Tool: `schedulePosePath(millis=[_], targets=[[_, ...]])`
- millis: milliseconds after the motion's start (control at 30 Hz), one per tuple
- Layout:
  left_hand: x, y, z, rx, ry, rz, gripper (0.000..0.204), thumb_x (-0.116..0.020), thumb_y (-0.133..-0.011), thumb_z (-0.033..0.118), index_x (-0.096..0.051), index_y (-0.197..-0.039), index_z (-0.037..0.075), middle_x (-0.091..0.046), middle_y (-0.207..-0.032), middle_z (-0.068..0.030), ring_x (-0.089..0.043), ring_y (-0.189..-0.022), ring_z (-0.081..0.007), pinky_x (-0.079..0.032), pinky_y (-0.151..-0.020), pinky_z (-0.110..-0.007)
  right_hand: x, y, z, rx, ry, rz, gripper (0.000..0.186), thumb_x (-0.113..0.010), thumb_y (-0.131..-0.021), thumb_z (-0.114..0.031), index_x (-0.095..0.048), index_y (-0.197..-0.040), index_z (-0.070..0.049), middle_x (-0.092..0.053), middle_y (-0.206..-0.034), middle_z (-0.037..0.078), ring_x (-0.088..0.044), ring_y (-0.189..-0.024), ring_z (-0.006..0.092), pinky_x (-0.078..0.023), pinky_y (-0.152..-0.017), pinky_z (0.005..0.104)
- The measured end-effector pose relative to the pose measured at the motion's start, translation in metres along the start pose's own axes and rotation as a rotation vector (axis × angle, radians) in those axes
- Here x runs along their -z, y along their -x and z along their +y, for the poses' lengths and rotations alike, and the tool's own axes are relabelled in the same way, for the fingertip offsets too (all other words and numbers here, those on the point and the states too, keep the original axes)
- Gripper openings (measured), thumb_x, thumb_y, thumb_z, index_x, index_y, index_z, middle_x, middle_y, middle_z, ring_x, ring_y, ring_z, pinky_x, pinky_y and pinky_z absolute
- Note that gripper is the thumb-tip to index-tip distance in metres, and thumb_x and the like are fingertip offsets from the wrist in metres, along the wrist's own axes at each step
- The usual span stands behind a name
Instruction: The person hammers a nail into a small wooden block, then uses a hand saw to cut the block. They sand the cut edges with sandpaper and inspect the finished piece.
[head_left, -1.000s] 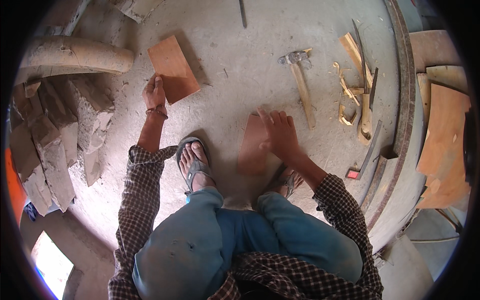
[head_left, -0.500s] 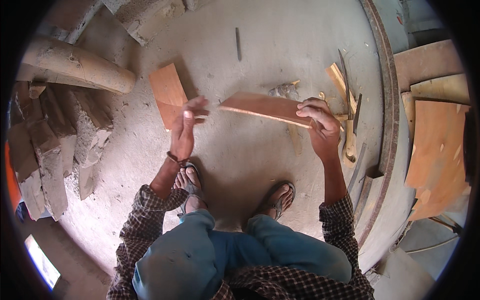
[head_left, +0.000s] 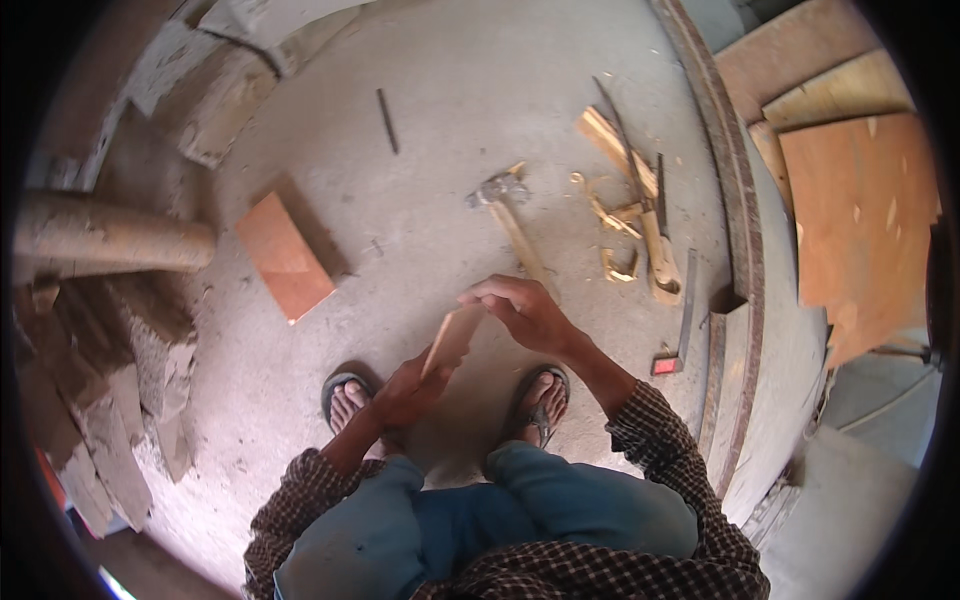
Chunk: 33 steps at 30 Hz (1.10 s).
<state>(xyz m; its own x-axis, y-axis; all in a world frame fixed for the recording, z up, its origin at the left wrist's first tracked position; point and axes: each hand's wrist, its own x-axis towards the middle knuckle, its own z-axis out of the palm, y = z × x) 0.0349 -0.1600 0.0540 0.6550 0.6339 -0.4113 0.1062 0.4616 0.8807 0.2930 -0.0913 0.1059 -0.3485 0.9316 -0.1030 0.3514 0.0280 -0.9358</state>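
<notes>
Blue trousers [head_left: 590, 500] and checked sleeves [head_left: 660, 430] fill the lower part of the view, with two sandalled feet planted apart on the bare floor [head_left: 250, 400]. Just above the feet, a small brown board [head_left: 452, 335] is held up off the floor, tilted, with one narrow edge showing. The left hand [head_left: 410, 392] is closed around the lower end of it. The right hand [head_left: 518, 308] is bent over its upper end, fingers touching or very near the edge; whether they pinch it I cannot tell.

To the right on the floor is a thin metal strip [head_left: 688, 310] with a red-marked end. Ahead and to the left, a second board [head_left: 285, 258] lies flat, well apart from the hands. Ahead and slightly right lies a hammer [head_left: 520, 240], its head pointing away. Beyond its right side are curled wood shavings [head_left: 621, 265], a wooden-handled tool [head_left: 657, 250] with a long dark blade, and a pale wood offcut [head_left: 605, 137]. Farther ahead lies a dark rod [head_left: 387, 120].
</notes>
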Motion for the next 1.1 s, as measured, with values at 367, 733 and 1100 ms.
schedulePosePath(millis=[367, 733, 1100], targets=[[0.077, -0.051, -0.008, -0.004, -0.55, 0.58, 0.046, -0.073, -0.093, 0.023, -0.06, -0.13, -0.002, -0.072, -0.102, -0.0189, -0.071, -0.09, -0.0343, -0.056, -0.08, -0.044, 0.179, 0.022, 0.146, -0.59, 1.203, 0.758, 0.05, -0.074, -0.09, -0.016, -0.052, -0.134, -0.007, -0.063, -0.128, 0.018, -0.062, -0.117, 0.041, -0.053, -0.091, 0.0526], [0.086, -0.202, 0.145, -0.531, -1.366, 0.246, 0.062, -0.074, -0.085, 0.012, -0.049, -0.14, 0.002, -0.055, -0.135, -0.0201, -0.051, -0.127, -0.0403, -0.042, -0.111, -0.05, 0.115, 0.161, 0.131, -0.637, 0.586, 0.841, 0.028, -0.064, -0.091, -0.009, -0.05, -0.114, -0.004, -0.067, -0.093, 0.026, -0.066, -0.088, 0.0492, -0.051, -0.074, 0.058], [-0.035, -0.479, 0.167, -0.767, -1.571, 0.025, 0.065, -0.078, -0.082, 0.01, -0.05, -0.142, 0.006, -0.057, -0.138, -0.0139, -0.048, -0.137, -0.0328, -0.037, -0.118, -0.044, 0.06, 0.294, 0.104, -0.71, 0.64, 0.669, 0.049, -0.076, -0.082, -0.011, -0.052, -0.124, -0.001, -0.056, -0.117, 0.022, -0.054, -0.112, 0.0448, -0.043, -0.094, 0.0567]])
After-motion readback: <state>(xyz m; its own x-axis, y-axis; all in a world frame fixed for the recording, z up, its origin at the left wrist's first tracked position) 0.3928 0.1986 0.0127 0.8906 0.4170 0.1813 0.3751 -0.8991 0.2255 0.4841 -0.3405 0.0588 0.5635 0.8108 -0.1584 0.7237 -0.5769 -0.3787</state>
